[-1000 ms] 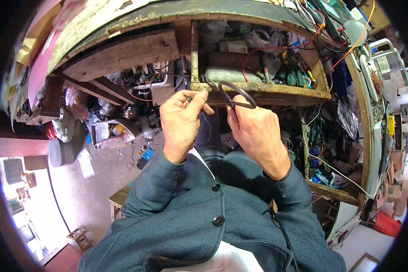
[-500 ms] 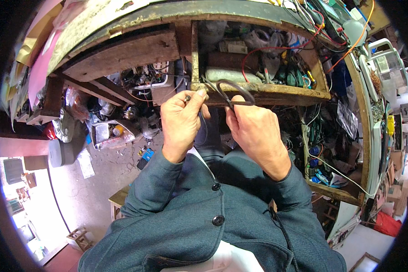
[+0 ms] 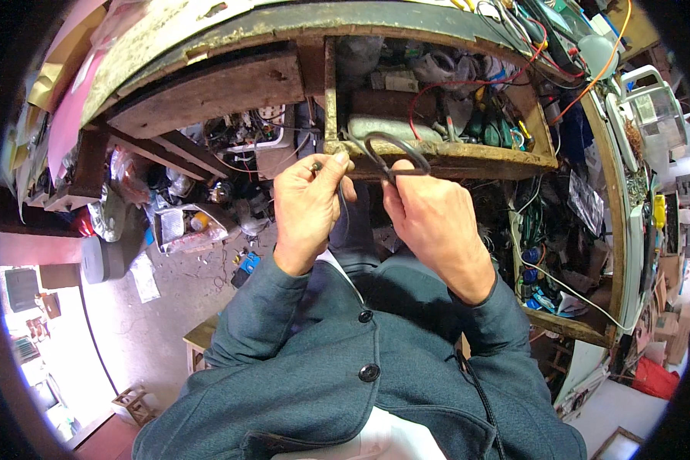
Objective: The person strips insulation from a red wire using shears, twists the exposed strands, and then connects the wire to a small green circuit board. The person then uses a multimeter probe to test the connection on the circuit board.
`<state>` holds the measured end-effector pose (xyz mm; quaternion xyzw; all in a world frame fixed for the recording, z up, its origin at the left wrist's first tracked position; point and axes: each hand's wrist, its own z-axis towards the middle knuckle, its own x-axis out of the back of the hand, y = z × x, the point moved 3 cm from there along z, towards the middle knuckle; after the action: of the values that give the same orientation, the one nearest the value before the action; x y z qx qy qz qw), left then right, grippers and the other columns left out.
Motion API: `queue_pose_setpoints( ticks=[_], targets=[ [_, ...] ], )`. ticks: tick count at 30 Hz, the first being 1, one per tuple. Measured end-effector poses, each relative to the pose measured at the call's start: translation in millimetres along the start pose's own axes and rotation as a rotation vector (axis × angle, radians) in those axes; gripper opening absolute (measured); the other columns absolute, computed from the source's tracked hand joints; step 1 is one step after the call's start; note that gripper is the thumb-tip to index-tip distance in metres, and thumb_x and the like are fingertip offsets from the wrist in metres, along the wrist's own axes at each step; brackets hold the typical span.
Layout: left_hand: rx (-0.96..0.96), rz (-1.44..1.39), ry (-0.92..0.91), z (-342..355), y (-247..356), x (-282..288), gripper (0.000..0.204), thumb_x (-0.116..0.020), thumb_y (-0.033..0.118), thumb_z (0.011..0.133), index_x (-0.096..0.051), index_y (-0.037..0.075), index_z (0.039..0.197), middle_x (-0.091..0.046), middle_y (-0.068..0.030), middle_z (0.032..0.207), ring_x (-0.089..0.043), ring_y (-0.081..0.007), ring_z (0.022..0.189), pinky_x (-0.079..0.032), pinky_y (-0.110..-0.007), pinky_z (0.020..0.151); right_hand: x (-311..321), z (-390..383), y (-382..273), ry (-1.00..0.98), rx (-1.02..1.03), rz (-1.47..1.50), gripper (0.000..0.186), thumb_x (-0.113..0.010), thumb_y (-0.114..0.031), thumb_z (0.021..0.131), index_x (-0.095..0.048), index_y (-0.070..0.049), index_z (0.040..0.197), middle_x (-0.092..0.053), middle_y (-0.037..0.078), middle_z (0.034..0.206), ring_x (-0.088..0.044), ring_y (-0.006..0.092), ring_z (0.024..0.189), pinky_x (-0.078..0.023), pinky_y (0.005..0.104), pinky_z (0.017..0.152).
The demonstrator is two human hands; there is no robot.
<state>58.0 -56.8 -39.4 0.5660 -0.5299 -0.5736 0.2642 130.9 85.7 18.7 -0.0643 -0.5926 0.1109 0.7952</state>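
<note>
My left hand (image 3: 307, 211) pinches a thin dark cable (image 3: 346, 218) between thumb and fingers. A small dark round end (image 3: 317, 165) of it shows above the curled fingers, and the thin lead hangs below the thumb. My right hand (image 3: 439, 228) is closed on a pair of dark scissors (image 3: 423, 162) with a large looped handle. Their narrow blades slant up and left, close to my left fingertips. Whether the blades touch the cable I cannot tell. Both hands are raised in front of my jacket, at the front edge of the wooden bench.
The worn wooden bench (image 3: 452, 162) has an open compartment with plastic bags, a red wire (image 3: 412, 115) and green-handled tools. Cluttered shelves (image 3: 563, 253) stand to the right. On the floor at left are an open box (image 3: 188, 224) and a blue object (image 3: 247, 263).
</note>
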Motion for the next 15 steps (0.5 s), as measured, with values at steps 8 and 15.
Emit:
queue_pose_setpoints(
  ticks=[8,15],
  targets=[
    [0.031,-0.058,-0.022,1.0,0.7,0.8,0.02,-0.063,0.016,0.098,-0.065,-0.002,0.091,-0.062,-0.0073,0.062,-0.036,-0.0038,0.032,-0.022,-0.02,0.031,-0.6,-1.0,-2.1,-0.028,-0.02,-0.017,0.018,-0.06,-0.02,0.093,-0.052,-0.005,0.086,-0.063,0.014,0.066,-0.064,0.0341,0.054,-0.052,0.0441,0.048],
    [0.02,-0.046,-0.022,-1.1,0.5,0.4,0.02,-0.062,0.016,0.098,-0.066,-0.002,0.091,-0.062,-0.0071,0.062,-0.036,-0.0039,0.032,-0.021,-0.02,0.031,3.9,-0.7,0.8,0.005,-0.052,-0.042,0.018,-0.06,-0.02,0.093,-0.053,-0.005,0.086,-0.063,0.014,0.066,-0.064,0.0337,0.055,-0.052,0.0437,0.048]
  ],
)
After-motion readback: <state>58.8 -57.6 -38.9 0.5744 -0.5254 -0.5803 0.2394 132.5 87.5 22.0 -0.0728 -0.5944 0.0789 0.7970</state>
